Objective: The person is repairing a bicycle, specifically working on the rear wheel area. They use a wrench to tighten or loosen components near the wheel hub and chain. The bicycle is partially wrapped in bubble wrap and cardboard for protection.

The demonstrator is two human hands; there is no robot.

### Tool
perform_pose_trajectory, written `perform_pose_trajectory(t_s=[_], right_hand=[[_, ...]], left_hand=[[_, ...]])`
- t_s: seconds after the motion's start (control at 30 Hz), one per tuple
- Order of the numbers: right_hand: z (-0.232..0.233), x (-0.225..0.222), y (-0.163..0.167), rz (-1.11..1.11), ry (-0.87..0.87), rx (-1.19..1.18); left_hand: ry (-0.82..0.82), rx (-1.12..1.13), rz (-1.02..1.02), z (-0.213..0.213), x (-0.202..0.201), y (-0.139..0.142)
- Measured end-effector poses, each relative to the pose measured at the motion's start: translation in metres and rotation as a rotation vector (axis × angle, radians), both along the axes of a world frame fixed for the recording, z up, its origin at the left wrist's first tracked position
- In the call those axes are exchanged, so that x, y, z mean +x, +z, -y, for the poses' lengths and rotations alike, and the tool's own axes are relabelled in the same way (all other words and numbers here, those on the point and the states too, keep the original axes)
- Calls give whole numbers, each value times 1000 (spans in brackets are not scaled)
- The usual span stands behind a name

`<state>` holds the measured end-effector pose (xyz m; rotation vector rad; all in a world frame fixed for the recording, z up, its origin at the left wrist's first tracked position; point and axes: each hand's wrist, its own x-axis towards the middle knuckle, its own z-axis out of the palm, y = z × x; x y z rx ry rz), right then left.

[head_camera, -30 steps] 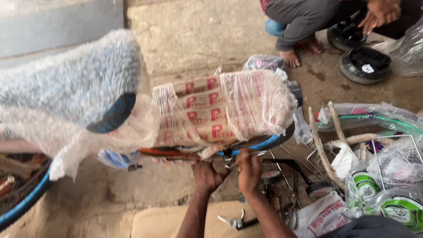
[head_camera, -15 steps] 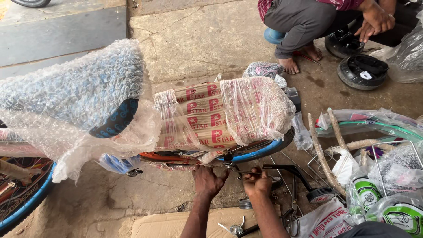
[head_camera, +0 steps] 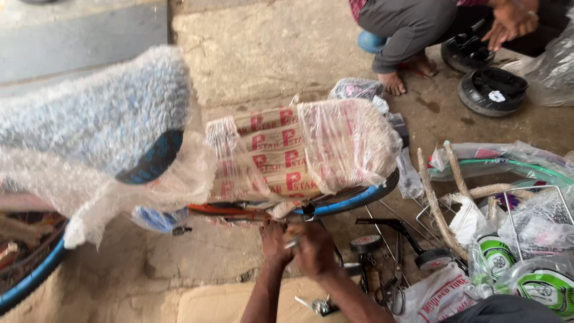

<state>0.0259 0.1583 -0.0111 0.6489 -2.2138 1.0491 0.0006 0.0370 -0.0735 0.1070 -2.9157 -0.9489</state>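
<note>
hands (head_camera: pixel 299 245) drawn together | gripping small metal part (head_camera: pixel 291 243) | wrapped bicycle frame (head_camera: pixel 299 152) above

We see a small silvery metal part (head_camera: pixel 291 244) pinched between the two hands at lower centre of the frame; only its tip shows, so its kind is unclear. It sits just below the bicycle frame (head_camera: pixel 239 210), an orange and blue tube running roughly level across the middle of the frame. Above that tube, the frame is wrapped in brown printed cardboard (head_camera: pixel 269 157) under clear plastic film, with bubble wrap (head_camera: pixel 89 125) bulging over the upper left part.
</note>
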Motion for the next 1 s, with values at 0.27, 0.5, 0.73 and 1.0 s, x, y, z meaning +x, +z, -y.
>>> perform_pose_trajectory(t_s=[0.27, 0.5, 0.73, 1.0], right_hand=[[-86, -27, -43, 791, -353, -1723], [-77, -35, -67, 935, -325, -2023], [-61, -29, -56, 865, -496, -1647], [45, -10, 32, 67, 283, 208]], left_hand=[[-21, 21, 60, -2, 3, 45], [15, 68, 97, -2, 3, 39], [-5, 45, -24, 0, -4, 14], [-68, -34, -202, 4, -9, -34]])
